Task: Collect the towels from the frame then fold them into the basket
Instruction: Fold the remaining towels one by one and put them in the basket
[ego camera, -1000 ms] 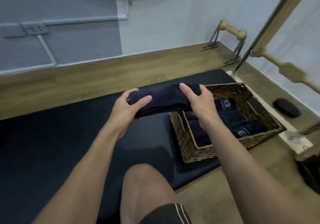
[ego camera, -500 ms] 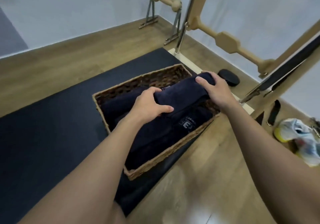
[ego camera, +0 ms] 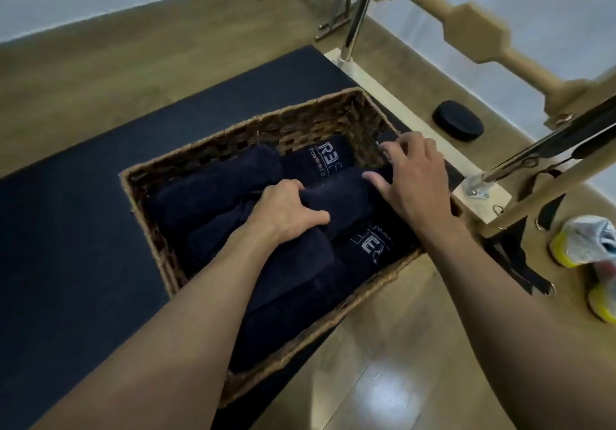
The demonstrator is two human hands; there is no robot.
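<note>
A brown woven basket (ego camera: pixel 233 136) stands on a black mat (ego camera: pixel 66 229) and holds several folded dark navy towels, some with white lettering. One rolled navy towel (ego camera: pixel 343 201) lies across the others in the middle of the basket. My left hand (ego camera: pixel 283 211) grips its left end, fingers curled into the cloth. My right hand (ego camera: pixel 415 179) holds its right end near the basket's right wall, thumb on the towel and fingers spread over the end.
A wooden and metal frame (ego camera: pixel 476 36) with chrome poles rises right of the basket on a pale base board (ego camera: pixel 400 103). A black oval pad (ego camera: pixel 458 124) lies on the wood floor beyond it. Yellow-soled shoes (ego camera: pixel 590 253) and black straps lie at the far right.
Both hands carried the rolled towel from above the mat rightward over the basket and lowered it onto the towels inside. The view has swung right and down.
</note>
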